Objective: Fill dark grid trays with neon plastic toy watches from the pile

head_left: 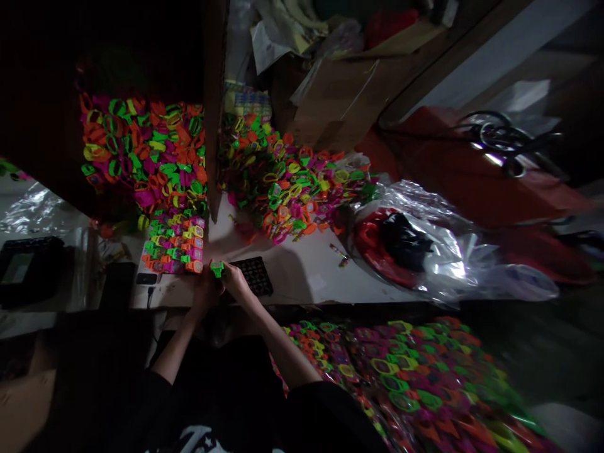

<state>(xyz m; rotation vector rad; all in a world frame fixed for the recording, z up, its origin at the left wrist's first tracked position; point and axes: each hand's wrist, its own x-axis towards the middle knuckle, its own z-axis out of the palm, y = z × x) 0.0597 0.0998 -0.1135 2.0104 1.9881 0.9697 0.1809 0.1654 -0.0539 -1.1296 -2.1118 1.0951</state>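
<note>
You're pinching a small green plastic piece (217,269) btwn both hands, left hand (205,290) and right hand (234,281) gripping it at table (302,274) edge, beside black tray (256,275). Prob light, stiff, smooth; hold by the sides.

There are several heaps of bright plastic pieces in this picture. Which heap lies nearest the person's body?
The heap of plastic pieces at lower right, beside the right arm, below the white table edge. The other heaps lie farther off, beyond the hands.

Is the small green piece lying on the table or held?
Held. Both hands, left hand and right hand, pinch the green piece at the white table's front edge.
</note>
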